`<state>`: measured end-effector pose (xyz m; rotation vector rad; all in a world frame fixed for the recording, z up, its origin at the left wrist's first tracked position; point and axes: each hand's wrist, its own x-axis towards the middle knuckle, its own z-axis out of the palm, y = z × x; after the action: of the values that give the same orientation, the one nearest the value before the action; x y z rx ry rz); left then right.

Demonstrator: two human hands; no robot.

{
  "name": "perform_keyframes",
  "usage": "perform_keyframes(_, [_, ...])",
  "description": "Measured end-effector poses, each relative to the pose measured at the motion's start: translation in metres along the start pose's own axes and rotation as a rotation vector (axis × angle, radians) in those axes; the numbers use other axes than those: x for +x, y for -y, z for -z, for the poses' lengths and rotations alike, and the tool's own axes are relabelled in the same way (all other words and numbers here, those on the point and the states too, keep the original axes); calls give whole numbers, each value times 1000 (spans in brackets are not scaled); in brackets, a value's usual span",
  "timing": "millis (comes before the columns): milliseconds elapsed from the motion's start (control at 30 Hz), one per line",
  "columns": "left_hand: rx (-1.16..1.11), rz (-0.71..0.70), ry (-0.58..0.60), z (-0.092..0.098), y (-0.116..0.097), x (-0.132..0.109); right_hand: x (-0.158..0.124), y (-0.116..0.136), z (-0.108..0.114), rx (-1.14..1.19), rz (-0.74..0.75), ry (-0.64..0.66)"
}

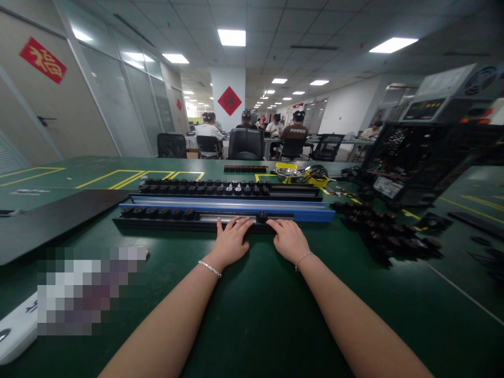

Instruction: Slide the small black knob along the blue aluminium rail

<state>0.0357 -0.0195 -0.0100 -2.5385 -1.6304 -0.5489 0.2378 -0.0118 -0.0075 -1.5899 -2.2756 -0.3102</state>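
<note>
Left hand (232, 247) fingers spread at black rail (165, 224), 12 o'clock, gripping nothing. Right hand (291, 241) half-curled, fingertips near lone black part (262, 216) at its 10 o'clock; can't tell if pinched.

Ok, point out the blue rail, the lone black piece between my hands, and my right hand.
Blue rail (236, 207): head view, side wall near its middle.
Black piece (262, 216): head view, middle of its body.
Right hand (290, 240): head view, back of the hand.
</note>
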Motion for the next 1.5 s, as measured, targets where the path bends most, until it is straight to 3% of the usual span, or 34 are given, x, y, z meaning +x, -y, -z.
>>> perform_keyframes(1500, [11, -19, -2, -3, 5, 0, -2, -14, 7, -2, -53, -4])
